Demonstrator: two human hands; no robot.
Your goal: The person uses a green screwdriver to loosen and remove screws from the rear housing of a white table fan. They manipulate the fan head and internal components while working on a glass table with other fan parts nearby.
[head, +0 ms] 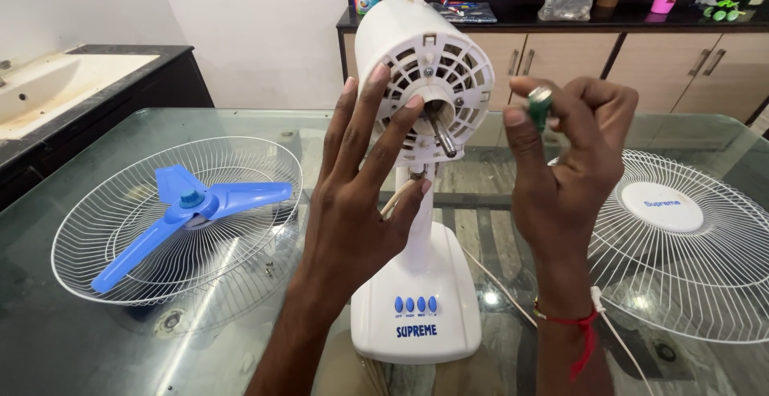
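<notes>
So the small green nut point(541, 106) is sitting pinched between thumb and forefinger of the right hand point(569, 180), held up at about 3 o'clock from the motor shaft point(441, 135). It's looking like a light little plastic part, hard and a bit slick, so probably easy to fumble; gripping it by the rim the way the fingers are doing seems the sensible spot.

The left hand point(360, 196) is spreading wide open, holding nothing, with its fingertips point(413, 102) resting against the front of the white motor housing point(424, 76), right by the shaft. The housing is standing on its white pedestal base point(416, 308) with blue buttons, dead centre on the glass table point(96, 340). That stand is probably top-heavy and tippy, so bracing the housing makes sense.

Out at 9 o'clock a white wire guard point(120, 204) is lying flat with the blue three-blade impeller point(188, 212) resting inside it. At 3 o'clock the other white grille point(681, 244) is lying on the glass. The thin wires on both probably bend easily.
</notes>
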